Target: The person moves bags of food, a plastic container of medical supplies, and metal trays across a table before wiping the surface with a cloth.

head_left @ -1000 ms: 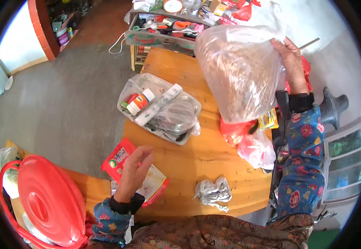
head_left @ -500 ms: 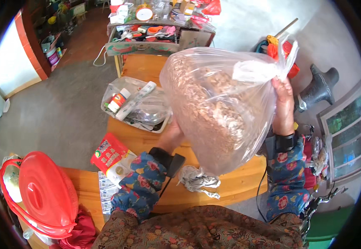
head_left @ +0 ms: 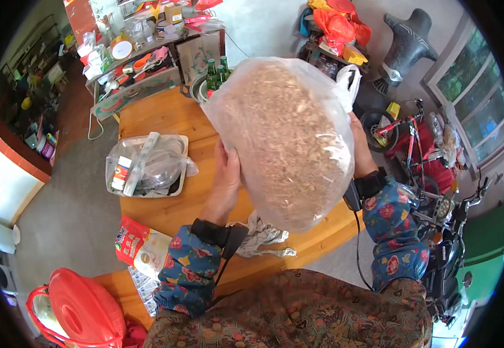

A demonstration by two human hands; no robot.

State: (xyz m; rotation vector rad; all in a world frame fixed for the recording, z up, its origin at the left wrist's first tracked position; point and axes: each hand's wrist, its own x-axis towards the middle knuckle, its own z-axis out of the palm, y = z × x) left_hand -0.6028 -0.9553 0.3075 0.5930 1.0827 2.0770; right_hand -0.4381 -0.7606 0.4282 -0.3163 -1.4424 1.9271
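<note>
A large clear plastic bag point(head_left: 287, 145), full of light brown flaky bits whose kind I cannot make out, is held up above the wooden table. My left hand point(head_left: 227, 174) grips its left side, thumb showing against the plastic. At the right side, close to the white tied neck point(head_left: 349, 84), my right hand point(head_left: 362, 142) holds the bag; its fingers are partly hidden behind it. Under the bag's near end lies a crumpled grey-white cloth point(head_left: 259, 236). A red and white packet point(head_left: 142, 246) rests beside my left sleeve.
On the wooden table point(head_left: 147, 116) stands a white tray point(head_left: 176, 188) with a white bottle and plastic wrap. Green bottles point(head_left: 212, 75) stand beyond the bag. A red lidded bucket point(head_left: 84, 307) is at the near left. A bicycle point(head_left: 412, 133) stands to the right.
The bag has tipped so its full, rounded side faces me, and its tied neck has turned away to the far right. My view has swung to the right, bringing green bottles into sight.
</note>
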